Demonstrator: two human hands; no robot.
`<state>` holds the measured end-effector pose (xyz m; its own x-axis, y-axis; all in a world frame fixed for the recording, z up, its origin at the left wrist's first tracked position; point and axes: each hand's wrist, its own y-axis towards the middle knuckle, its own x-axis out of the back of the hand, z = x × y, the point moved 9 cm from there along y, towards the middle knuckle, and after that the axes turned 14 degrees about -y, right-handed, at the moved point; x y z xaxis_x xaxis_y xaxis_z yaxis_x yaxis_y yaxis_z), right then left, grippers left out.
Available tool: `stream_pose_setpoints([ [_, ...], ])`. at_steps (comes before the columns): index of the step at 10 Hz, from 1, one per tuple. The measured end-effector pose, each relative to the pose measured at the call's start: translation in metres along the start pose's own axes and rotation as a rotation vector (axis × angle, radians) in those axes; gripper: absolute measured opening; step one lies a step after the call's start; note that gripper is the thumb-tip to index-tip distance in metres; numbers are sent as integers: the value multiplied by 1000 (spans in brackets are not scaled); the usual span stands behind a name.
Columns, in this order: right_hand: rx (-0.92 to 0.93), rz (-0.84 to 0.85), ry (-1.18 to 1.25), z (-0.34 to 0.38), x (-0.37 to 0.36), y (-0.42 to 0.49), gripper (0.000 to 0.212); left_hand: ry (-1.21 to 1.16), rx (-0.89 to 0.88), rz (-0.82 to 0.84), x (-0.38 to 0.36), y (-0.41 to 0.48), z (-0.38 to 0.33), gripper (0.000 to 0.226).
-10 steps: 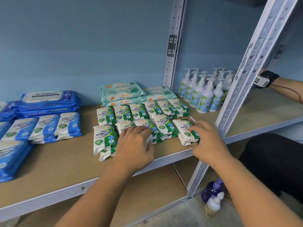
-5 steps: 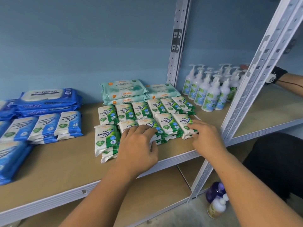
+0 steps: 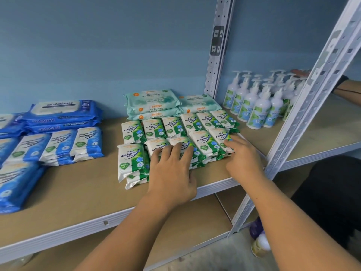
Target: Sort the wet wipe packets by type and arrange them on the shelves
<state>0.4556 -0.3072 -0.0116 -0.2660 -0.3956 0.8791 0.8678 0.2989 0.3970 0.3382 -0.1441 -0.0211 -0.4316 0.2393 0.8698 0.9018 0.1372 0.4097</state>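
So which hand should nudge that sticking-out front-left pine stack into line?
Left. The left hand rests right beside that pine stack; the right hand is at the row's far end.

Shelf (image 3: 78,188), middle: Pine packets (image 3: 134,132), two stacked rows near the front edge.
Behind them: guardian packs (image 3: 152,100), stacked at the back edge.
Left end: antabax packs (image 3: 62,114) behind, Fragrance packets (image 3: 86,141) before them.
Right, past the rear upright (image 3: 218,55): pump bottles (image 3: 257,108), clustered.
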Motion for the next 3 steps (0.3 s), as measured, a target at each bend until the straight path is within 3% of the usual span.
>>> stream_pose_setpoints([
  [1,-26,107,-27,0,1,-1,61,-5,4,28,-2,-1,-2,67],
  [2,-46,52,-33,9,18,-6,52,-78,15,37,4,-2,0,65],
  [3,-44,-140,10,26,57,-21,41,-183,24,22,15,-16,-7,64],
])
